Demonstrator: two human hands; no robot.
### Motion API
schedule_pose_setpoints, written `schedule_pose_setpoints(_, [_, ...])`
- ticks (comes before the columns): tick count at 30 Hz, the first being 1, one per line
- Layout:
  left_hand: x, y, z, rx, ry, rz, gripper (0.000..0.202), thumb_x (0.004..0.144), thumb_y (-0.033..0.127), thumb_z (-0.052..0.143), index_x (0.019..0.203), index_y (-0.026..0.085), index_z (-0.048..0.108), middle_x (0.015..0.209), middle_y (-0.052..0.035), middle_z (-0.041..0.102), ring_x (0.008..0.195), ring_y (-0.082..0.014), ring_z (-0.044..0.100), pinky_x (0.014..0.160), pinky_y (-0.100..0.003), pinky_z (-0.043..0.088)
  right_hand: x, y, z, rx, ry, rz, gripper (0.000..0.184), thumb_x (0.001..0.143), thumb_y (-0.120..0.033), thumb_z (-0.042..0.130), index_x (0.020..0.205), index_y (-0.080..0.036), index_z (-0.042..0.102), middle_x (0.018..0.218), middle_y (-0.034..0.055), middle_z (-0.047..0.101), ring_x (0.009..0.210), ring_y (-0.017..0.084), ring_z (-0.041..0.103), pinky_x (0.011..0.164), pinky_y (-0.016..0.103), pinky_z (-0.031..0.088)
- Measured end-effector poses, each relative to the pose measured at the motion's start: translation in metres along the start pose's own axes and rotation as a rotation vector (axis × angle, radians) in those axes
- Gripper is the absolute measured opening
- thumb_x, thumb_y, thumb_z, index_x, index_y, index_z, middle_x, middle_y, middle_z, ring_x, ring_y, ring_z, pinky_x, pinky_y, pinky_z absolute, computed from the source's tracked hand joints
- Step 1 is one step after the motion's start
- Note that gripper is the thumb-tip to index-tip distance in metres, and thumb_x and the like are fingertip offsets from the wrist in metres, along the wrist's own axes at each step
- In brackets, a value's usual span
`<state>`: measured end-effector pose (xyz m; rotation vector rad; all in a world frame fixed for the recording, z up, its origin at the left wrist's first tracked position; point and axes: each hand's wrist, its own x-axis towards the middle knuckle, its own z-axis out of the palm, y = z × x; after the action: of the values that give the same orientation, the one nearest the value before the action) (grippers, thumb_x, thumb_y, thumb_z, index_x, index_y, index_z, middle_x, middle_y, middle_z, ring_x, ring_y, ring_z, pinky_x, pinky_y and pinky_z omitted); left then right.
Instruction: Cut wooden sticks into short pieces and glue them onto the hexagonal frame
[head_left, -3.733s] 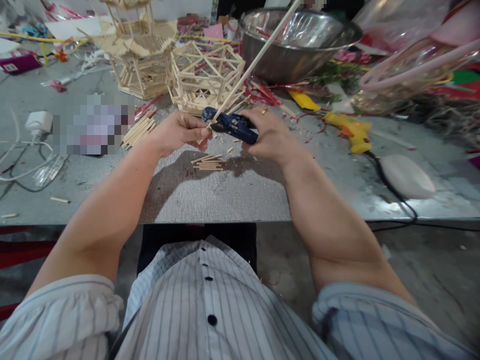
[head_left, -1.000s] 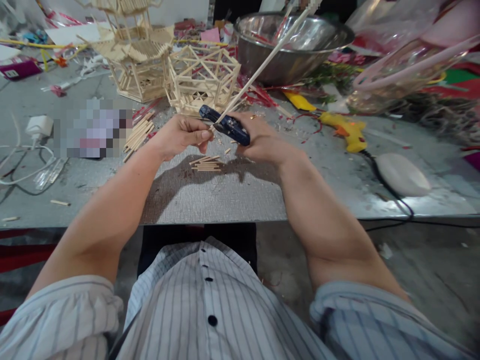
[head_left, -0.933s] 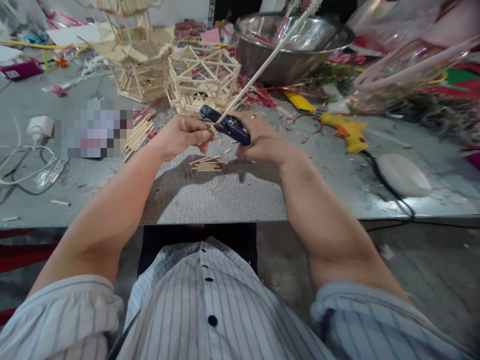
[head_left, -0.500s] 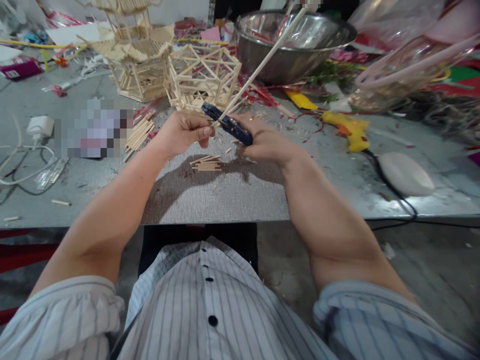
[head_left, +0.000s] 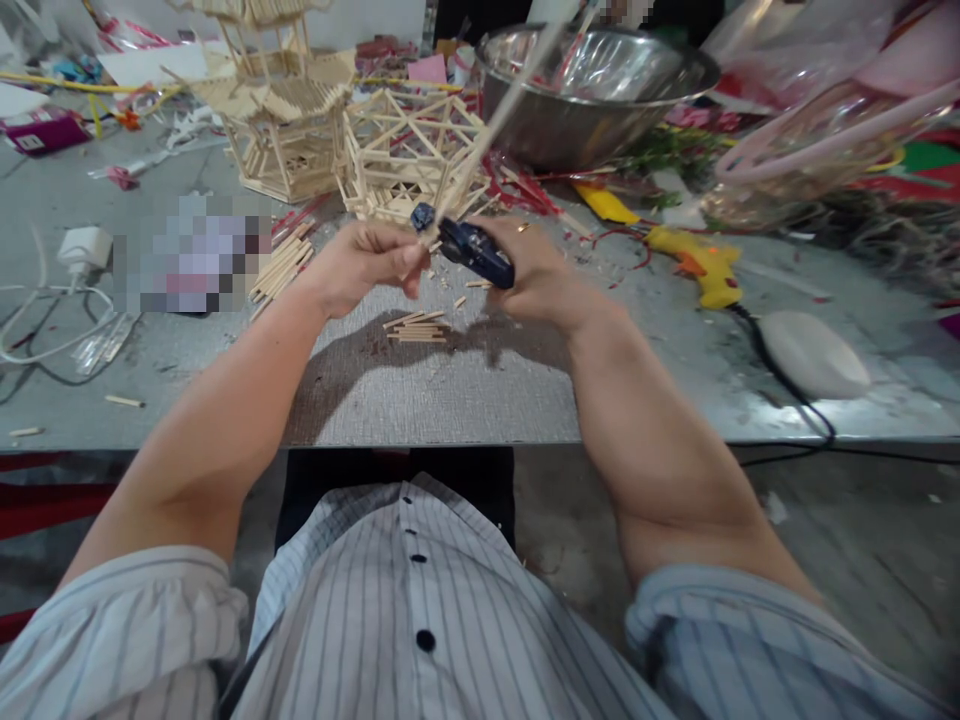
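Pinched between the thumb and fingers of my left hand (head_left: 367,268) is the lower end of a long thin wooden stick (head_left: 501,122). The stick slants up to the right, and its upper part is blurred. My right hand (head_left: 538,268) is wrapped round a dark blue hand cutter (head_left: 480,254), whose head meets the stick just beside my left fingertips. Its jaws are too small to make out. Below the hands lies a small pile of short cut sticks (head_left: 418,328). A bundle of longer sticks (head_left: 282,266) rests left of my left hand.
Behind the hands stand a stick frame (head_left: 409,150) and a tiered stick pavilion (head_left: 274,150). A steel bowl (head_left: 555,130) is at the back. On the right lie a yellow glue gun (head_left: 701,262) and its black cord. A white charger (head_left: 84,246) with cables is at left.
The long stick has swung to a steeper slant, and the cutter has shifted slightly right and down with my right hand. My left hand keeps its pinch. The whole view has moved slightly.
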<state>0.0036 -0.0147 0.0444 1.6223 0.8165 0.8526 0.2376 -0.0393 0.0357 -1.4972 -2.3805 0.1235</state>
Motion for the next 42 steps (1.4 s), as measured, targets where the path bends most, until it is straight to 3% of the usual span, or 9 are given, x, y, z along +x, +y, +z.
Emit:
schedule_pose_setpoints(6, [0.006,-0.006,-0.009,0.012,0.09,0.06,0.021,0.088,0.013,0.069,0.067,0.014,0.068,0.054,0.0032,0.062,0.051,-0.0062,0.058,0.062,-0.02,0.047,0.002,0.022,0.01,-0.159,0.002,0.164,0.082,0.078,-0.027,0.062,0.155,-0.019,0.037,0.152,0.0141,0.047,0.141,0.034,0.045,0.119,0.05,0.035])
schedule_pose_setpoints(12, [0.006,-0.009,-0.009,0.05,0.089,-0.053,0.017,0.088,0.01,0.068,0.07,0.011,0.068,0.055,0.0026,0.059,0.051,-0.0068,0.059,0.064,-0.022,0.049,0.009,0.054,0.035,-0.151,-0.066,0.331,0.083,0.08,-0.062,0.068,0.148,-0.02,0.047,0.144,0.0216,0.053,0.133,0.045,0.047,0.105,0.062,0.04])
schedule_pose_setpoints(17, [0.003,-0.004,-0.001,0.05,0.038,-0.113,0.021,0.088,0.01,0.067,0.068,0.012,0.067,0.055,0.0025,0.058,0.05,-0.0071,0.058,0.064,-0.023,0.05,0.008,0.046,0.027,-0.153,-0.144,0.374,0.085,0.084,-0.066,0.063,0.15,-0.014,0.046,0.155,0.025,0.042,0.142,0.047,0.039,0.114,0.067,0.026])
schedule_pose_setpoints(19, [0.003,-0.003,0.002,0.047,0.007,-0.133,0.023,0.089,0.011,0.066,0.066,0.013,0.066,0.053,0.0023,0.058,0.049,-0.0071,0.057,0.063,-0.024,0.051,0.004,0.032,0.017,-0.146,-0.034,0.333,0.073,0.094,-0.059,0.051,0.151,-0.013,0.046,0.157,0.0214,0.042,0.144,0.042,0.039,0.118,0.062,0.024])
schedule_pose_setpoints(23, [0.002,-0.004,0.005,0.057,-0.049,-0.157,0.022,0.088,0.012,0.068,0.066,0.012,0.066,0.053,0.0023,0.058,0.05,-0.0071,0.057,0.063,-0.024,0.052,-0.007,0.001,-0.002,-0.136,0.281,0.264,0.057,0.102,-0.047,0.027,0.155,-0.031,0.041,0.153,0.0094,0.048,0.143,0.032,0.04,0.113,0.05,0.037])
schedule_pose_setpoints(27, [0.001,-0.007,0.007,0.056,-0.084,-0.153,0.018,0.086,0.015,0.071,0.069,0.011,0.068,0.055,0.002,0.057,0.055,-0.0096,0.063,0.067,-0.026,0.054,-0.013,-0.014,-0.006,-0.203,0.256,0.162,0.054,0.103,-0.046,0.025,0.15,-0.035,0.047,0.151,0.0068,0.05,0.152,0.03,0.027,0.116,0.051,0.032])
schedule_pose_setpoints(32, [-0.001,-0.005,0.009,0.088,-0.098,-0.144,0.014,0.085,0.014,0.073,0.071,0.013,0.07,0.055,0.0005,0.06,0.058,-0.0121,0.065,0.067,-0.026,0.056,-0.005,-0.004,0.007,-0.177,0.387,0.048,0.047,0.104,-0.049,0.029,0.133,-0.034,0.062,0.14,0.007,0.061,0.135,0.033,0.049,0.113,0.058,0.034])
schedule_pose_setpoints(36, [-0.002,-0.001,0.012,0.119,-0.11,-0.149,0.019,0.086,0.012,0.068,0.067,0.013,0.07,0.054,-0.0004,0.061,0.056,-0.0121,0.064,0.065,-0.027,0.056,-0.002,0.005,0.016,-0.175,0.517,0.041,0.046,0.105,-0.05,0.03,0.127,-0.033,0.066,0.13,0.0076,0.068,0.132,0.033,0.052,0.111,0.065,0.034])
schedule_pose_setpoints(42, [-0.003,0.003,0.013,0.104,-0.143,-0.122,0.023,0.085,0.01,0.07,0.062,0.013,0.067,0.054,-0.0009,0.061,0.051,-0.0097,0.06,0.062,-0.027,0.055,-0.003,0.007,0.018,-0.188,0.578,-0.02,0.047,0.099,-0.062,0.041,0.121,-0.03,0.069,0.133,0.0111,0.066,0.145,0.039,0.04,0.115,0.079,0.014])
